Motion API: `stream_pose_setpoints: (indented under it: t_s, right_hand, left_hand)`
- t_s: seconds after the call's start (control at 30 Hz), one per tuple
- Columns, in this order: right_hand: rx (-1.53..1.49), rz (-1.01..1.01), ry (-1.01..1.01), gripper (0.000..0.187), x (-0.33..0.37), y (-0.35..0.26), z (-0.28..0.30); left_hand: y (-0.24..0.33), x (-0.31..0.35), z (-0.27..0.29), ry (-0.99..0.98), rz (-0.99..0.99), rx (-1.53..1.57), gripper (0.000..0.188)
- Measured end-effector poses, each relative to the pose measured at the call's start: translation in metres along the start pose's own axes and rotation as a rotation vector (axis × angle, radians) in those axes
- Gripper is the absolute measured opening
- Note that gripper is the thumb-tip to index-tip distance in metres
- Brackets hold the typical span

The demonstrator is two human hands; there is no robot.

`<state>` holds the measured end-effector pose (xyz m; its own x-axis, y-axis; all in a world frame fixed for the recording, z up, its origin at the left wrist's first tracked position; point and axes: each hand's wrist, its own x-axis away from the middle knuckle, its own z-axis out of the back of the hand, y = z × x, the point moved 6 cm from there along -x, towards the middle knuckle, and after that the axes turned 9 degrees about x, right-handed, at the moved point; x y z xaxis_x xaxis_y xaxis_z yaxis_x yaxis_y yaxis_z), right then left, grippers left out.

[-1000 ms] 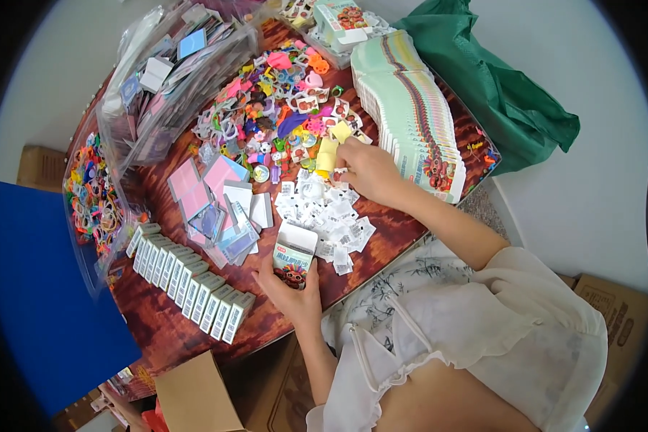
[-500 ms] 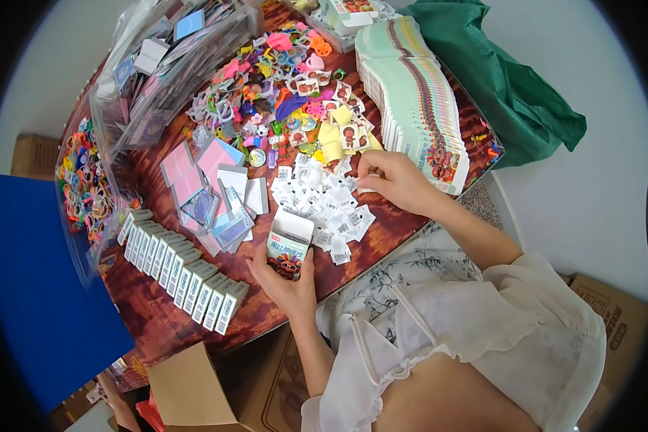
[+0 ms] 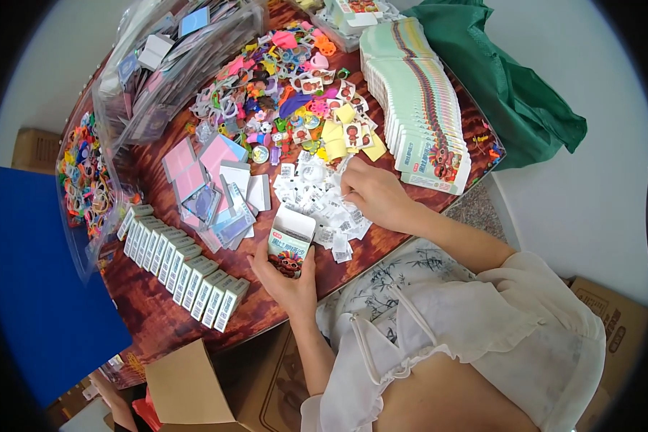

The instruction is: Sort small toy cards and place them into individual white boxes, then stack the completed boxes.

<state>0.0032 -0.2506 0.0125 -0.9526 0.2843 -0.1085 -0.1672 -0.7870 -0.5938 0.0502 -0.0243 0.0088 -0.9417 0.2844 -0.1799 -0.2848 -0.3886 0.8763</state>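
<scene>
My left hand is closed around a small green and white cardboard box, its top flap raised and its mouth open. My right hand has its fingers pinched together over the right side of a heap of small white printed sachets; whatever is between the fingertips is hidden. Just beyond the sachets lie yellow paper slips and small picture cards. Left of the box is a loose pile of pink, blue and white flat cards.
Closed small boxes stand in a row at the left. Colourful small toys are heaped beyond. A long stack of flat green cartons lies right, near a green bag. Clear bags fill the back left; an open carton stands below.
My right hand has shifted left, from the edge of the yellow slips and sachets to over the sachet heap. My left hand keeps the box in nearly the same place.
</scene>
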Motion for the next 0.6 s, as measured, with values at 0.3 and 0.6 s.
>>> stream_pose_setpoints:
  t_s: [0.3, 0.6]
  right_hand:
    - [-0.068, 0.108, -0.003, 0.015, -0.003, -0.004, -0.002]
    - [-0.048, 0.043, -0.077, 0.009, -0.006, 0.006, -0.006]
  left_hand:
    - [0.001, 0.0, 0.002, 0.014, -0.045, -0.046, 0.069]
    - [-0.003, 0.0, 0.001, -0.012, 0.015, 0.012, 0.072]
